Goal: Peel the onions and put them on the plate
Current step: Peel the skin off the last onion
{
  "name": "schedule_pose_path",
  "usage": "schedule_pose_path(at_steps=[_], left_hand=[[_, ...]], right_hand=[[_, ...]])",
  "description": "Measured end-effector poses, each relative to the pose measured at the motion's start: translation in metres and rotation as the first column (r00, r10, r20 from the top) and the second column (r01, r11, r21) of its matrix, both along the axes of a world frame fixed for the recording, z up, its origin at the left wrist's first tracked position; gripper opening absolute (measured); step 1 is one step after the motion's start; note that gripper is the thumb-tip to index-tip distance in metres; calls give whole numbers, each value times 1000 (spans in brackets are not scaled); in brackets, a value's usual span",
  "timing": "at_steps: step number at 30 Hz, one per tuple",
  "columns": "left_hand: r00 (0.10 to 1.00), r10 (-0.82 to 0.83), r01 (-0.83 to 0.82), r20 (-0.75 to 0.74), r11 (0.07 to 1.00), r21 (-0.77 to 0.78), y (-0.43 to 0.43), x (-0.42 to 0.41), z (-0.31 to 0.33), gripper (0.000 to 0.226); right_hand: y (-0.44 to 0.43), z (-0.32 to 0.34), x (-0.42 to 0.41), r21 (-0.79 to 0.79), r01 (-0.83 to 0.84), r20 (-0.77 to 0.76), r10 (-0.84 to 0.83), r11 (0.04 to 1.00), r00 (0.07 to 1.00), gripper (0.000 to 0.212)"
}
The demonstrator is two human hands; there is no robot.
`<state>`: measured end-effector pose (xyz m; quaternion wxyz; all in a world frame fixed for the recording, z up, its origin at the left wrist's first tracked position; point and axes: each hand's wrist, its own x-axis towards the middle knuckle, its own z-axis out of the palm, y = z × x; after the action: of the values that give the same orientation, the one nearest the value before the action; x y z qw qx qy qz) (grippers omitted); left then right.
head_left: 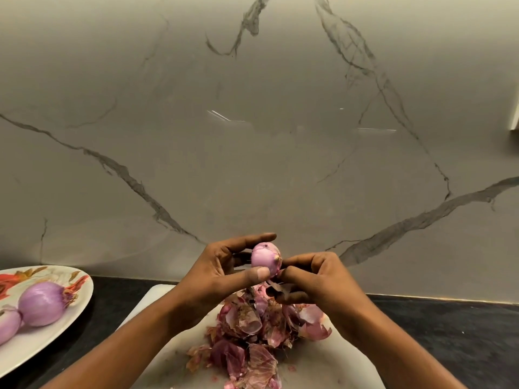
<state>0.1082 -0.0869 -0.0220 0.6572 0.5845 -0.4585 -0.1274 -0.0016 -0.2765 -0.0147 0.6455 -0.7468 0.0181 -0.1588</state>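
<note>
Head view: onion (265, 259) between left fingers (252, 238) and thumb (256, 275), right fingers (298, 259) tight on its skin (273, 282).

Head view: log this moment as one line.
left hand holds onion | right hand pinches skin | peels piled on board | two peeled onions on plate

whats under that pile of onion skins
A white cutting board lies under the onion skins, resting on the dark counter. The skins cover the board's middle, so whatever is buried in the pile cannot be seen.
</note>
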Motion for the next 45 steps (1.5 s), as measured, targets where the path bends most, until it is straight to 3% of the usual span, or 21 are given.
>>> schedule_pose_path(at_steps=[6, 12, 18, 25, 30, 37, 45], left_hand=[[1000, 24, -24, -10, 1000, 9, -1, 1, 0, 63], [993, 110, -112, 52, 992, 50, 2, 3, -1, 53], [995, 93, -95, 37, 994, 51, 1, 2, 0, 47], [991, 105, -108, 84, 994, 30, -1, 1, -2, 46], [989, 105, -107, 99, 994, 15, -2, 1, -3, 46], [991, 104, -104, 87, 995, -7, -2, -2, -4, 46], [997, 75, -74, 37, 997, -17, 0, -3, 1, 47]], right_hand=[[-7, 2, 0, -159, 209, 217, -173, 965, 961, 8], [-6, -2, 0, -324, 176, 315, -69, 929, 947, 33], [-4, -5, -2, -439, 238, 399, -49, 867, 915, 28], [1, -9, -3, -589, 376, 513, -29, 715, 858, 27], [4, -13, -2, -555, 421, 541, -74, 718, 838, 18], [8, -10, -3, -323, 338, 461, -165, 884, 872, 25], [1, -9, 2, -240, 309, 404, -194, 921, 894, 22]])
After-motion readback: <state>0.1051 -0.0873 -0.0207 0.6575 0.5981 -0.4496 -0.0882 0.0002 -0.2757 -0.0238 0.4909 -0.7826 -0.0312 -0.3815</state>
